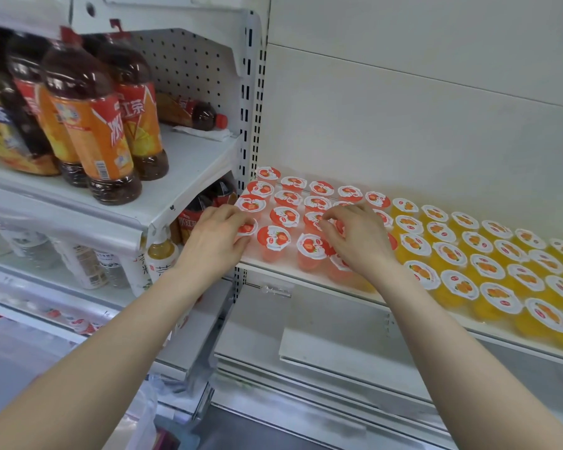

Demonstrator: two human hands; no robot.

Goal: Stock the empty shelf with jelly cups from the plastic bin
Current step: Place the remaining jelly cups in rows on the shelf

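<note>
Both hands are at the left end of the white shelf (273, 271). My left hand (215, 237) pinches a corner cup (247, 228), fingers and thumb curled round its red-and-white lid, right at the shelf's front left corner, just beside the slotted upright (252, 125). My right hand (359, 243) is curled over a second cup (339, 227), of which only a sliver of red lid shows between thumb and fingers; how firmly I hold it I cannot tell. Between and behind my hands the strawberry jelly cups (286, 198) stand upright in rows, their lids touching or nearly so. To their right the orange jelly cups (485, 267) fill the shelf in similar rows out to the frame's edge. In the next bay to the left, on a higher shelf, stand tea bottles (91, 125) with orange labels.
</note>
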